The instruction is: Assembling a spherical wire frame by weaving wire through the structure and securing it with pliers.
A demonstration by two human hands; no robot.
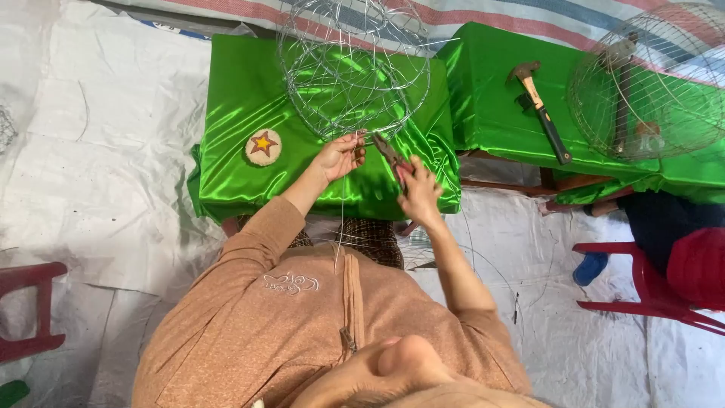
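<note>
A round wire frame (351, 68) of thin silver wire stands on a table draped in shiny green cloth (234, 106). My left hand (341, 155) pinches a thin wire at the frame's near rim, and loose strands (340, 223) hang down from it toward my lap. My right hand (420, 190) grips a pair of pliers (390, 153), jaws pointing up-left toward the same spot on the rim, a little apart from the left fingers.
A round star patch (263, 146) lies on the cloth left of my hands. A second green table at right holds a hammer (541, 110) and another wire basket (651, 81). Red plastic chairs stand at right (642, 283) and left (30, 310). White sheeting covers the floor.
</note>
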